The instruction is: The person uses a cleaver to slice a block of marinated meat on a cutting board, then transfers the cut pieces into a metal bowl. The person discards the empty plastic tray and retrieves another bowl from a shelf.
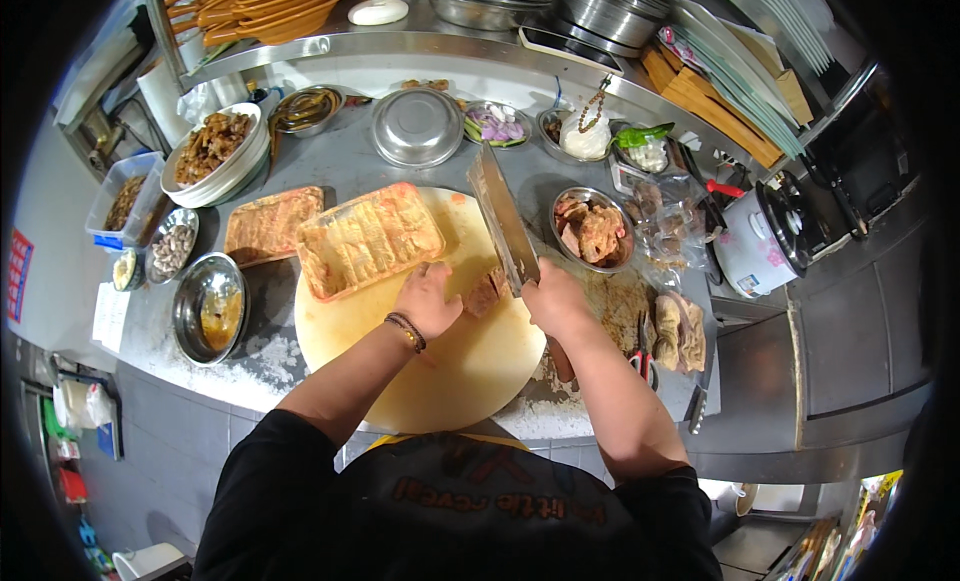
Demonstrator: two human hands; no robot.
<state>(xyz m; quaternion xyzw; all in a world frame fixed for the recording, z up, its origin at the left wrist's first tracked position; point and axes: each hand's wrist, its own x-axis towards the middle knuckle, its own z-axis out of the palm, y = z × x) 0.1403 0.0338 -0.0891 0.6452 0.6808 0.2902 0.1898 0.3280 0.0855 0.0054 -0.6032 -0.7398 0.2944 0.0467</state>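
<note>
My right hand (555, 300) grips a cleaver (501, 213), its broad blade raised and pointing away from me. The cleaver's lower end is beside a piece of brownish meat (484, 294), partly hidden behind the blade. That meat lies on a round, pale yellow cutting board (420, 390). My left hand (427, 303) is just left of the meat, fingers loosely apart, holding nothing. Beyond its fingertips, a ribbed tray (371, 240) smeared yellow-orange rests partly on the board. A second stained tray (274, 225) lies to its left on the counter.
A steel bowl of meat pieces (592, 230) stands right of the board, near red-handled scissors (645, 356) and folded meat (679, 333). A steel bowl with yellow liquid (211, 309) sits left. An upturned steel bowl (418, 127) and a bowl of sliced onion (496, 125) stand behind.
</note>
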